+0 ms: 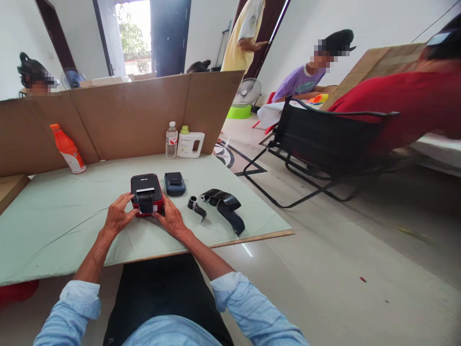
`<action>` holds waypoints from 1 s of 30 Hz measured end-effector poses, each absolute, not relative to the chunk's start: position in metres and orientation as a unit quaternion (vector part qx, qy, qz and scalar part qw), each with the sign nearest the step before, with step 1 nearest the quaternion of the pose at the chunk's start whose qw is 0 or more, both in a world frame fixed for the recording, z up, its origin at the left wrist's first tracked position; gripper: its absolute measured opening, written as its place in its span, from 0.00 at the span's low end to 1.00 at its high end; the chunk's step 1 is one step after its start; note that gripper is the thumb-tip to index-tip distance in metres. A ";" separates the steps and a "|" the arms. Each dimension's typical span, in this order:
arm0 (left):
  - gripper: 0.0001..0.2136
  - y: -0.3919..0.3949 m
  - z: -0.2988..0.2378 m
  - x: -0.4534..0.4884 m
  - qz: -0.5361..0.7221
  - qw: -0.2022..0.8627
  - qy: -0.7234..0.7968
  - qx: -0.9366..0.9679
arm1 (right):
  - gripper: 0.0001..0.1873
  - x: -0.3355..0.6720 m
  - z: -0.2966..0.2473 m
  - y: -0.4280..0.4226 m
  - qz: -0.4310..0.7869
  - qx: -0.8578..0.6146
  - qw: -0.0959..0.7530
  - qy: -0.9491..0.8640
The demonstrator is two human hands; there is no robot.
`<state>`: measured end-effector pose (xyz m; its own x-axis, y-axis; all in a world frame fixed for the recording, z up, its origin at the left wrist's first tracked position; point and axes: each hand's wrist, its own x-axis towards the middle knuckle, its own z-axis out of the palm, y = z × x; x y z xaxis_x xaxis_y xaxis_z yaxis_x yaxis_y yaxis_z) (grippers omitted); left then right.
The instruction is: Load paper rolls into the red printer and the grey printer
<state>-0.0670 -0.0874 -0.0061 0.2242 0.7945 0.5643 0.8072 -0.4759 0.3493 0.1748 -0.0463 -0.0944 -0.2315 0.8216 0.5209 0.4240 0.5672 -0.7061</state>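
Holding a black-and-red device (pixel 144 184) from both sides, with a two-handed grip clamped on the lower casing: left hand (pixel 119 214) at eight o'clock, right hand (pixel 171 218) at four. Resting, apparently, on the desk (pixel 82 230), just to the nine o'clock side of a dark blue device (pixel 175 185) and well apart from a loose black strip (pixel 230 215) at three o'clock. Likely light, stiff and smooth-shelled; perhaps breakable if dropped. Best taken low, by the rigid red sides, keeping pressure off the glossy black flap (pixel 146 203) at six o'clock, probably thin and easily creased.
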 end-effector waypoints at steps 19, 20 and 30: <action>0.22 -0.086 -0.006 -0.067 -0.349 0.015 -0.517 -0.781 | 0.42 0.174 -0.092 -0.047 0.217 -0.414 0.465 -0.752; 0.22 -0.087 -0.006 -0.067 -0.349 0.017 -0.517 -0.781 | 0.42 0.174 -0.092 -0.047 0.218 -0.413 0.465 -0.752; 0.23 -0.088 -0.006 -0.065 -0.351 0.026 -0.520 -0.778 | 0.43 0.176 -0.091 -0.048 0.219 -0.412 0.463 -0.753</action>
<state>-0.0647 -0.0885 -0.0061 0.2133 0.7913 0.5730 0.8272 -0.4583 0.3251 0.1757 -0.0479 -0.0911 -0.2315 0.8238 0.5174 0.4178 0.5645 -0.7119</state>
